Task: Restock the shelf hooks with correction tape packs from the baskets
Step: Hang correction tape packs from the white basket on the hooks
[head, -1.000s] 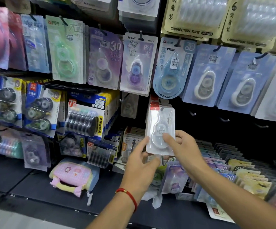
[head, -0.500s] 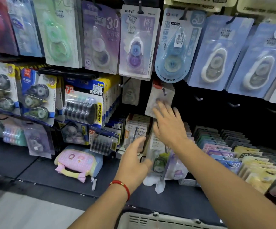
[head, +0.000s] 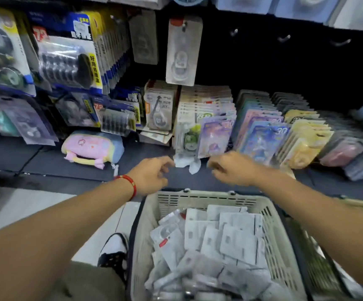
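From the head camera, a cream slotted plastic basket (head: 278, 242) is seen low in the frame, filled with a loose heap of white correction tape packs (head: 219, 237) lying at all angles. Above the basket's far rim, both hands are held in the air over the edge of the dark shelf (head: 46, 164). The left hand (head: 152, 174), with a red string bracelet (head: 130, 184) at its wrist, is seen with loosely curled fingers and nothing in its grasp. The right hand (head: 228, 170) is blurred; its fingers appear loosely bent and nothing is seen held in it. The two hands are set apart, with a crumpled white scrap (head: 186, 162) lying on the shelf between and just beyond them.

On the black back panel above, one clear white correction tape pack with a red top corner (head: 183, 51) is hung on a hook, upright. To its right, several bare metal hooks (head: 284, 38) are seen. Rows of pastel carded packs (head: 260, 131) are stood leaning on the shelf behind the hands, and a pink and blue fabric pouch (head: 92, 148) is laid further left. A black and white shoe (head: 114, 250) is seen on the floor beside the basket.
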Action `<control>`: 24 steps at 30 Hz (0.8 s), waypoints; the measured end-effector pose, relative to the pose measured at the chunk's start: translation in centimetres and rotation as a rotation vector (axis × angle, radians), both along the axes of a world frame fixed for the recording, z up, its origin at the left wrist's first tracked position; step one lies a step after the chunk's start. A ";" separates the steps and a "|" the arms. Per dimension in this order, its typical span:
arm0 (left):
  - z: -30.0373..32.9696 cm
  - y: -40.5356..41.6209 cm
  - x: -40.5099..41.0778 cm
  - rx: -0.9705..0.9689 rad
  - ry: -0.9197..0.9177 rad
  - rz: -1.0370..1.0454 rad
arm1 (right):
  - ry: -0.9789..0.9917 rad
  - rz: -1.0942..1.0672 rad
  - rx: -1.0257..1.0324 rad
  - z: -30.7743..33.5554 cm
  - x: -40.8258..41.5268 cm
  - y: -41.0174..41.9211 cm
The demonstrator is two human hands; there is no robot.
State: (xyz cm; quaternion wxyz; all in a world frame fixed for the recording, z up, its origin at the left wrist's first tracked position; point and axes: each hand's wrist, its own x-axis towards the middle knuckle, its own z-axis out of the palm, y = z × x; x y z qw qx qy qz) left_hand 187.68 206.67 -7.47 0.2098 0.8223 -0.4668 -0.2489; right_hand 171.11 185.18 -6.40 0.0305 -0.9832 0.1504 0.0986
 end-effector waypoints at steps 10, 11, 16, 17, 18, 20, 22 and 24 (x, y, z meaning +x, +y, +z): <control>-10.1 2.0 -11.2 0.252 0.069 -0.059 | 0.400 -0.097 -0.026 -15.0 -13.2 1.0; -11.3 2.5 -12.6 0.229 0.127 -0.008 | 0.368 -0.117 -0.022 -15.7 -13.9 1.1; -14.4 3.8 -16.5 0.137 0.273 0.160 | 0.208 -0.216 0.015 -18.1 -14.5 2.2; -14.4 3.8 -16.8 0.113 0.292 0.183 | 0.164 -0.235 0.050 -18.2 -14.4 2.3; -14.3 3.8 -16.9 0.088 0.314 0.206 | 0.119 -0.265 0.083 -18.1 -14.4 2.2; -14.0 3.5 -16.9 0.034 0.371 0.257 | 0.057 -0.325 0.159 -17.8 -14.8 1.8; -13.7 3.2 -16.9 -0.003 0.433 0.300 | 0.071 -0.349 0.222 -17.6 -15.4 1.6; -13.5 2.9 -16.8 -0.036 0.496 0.337 | 0.117 -0.325 0.217 -17.4 -15.9 2.0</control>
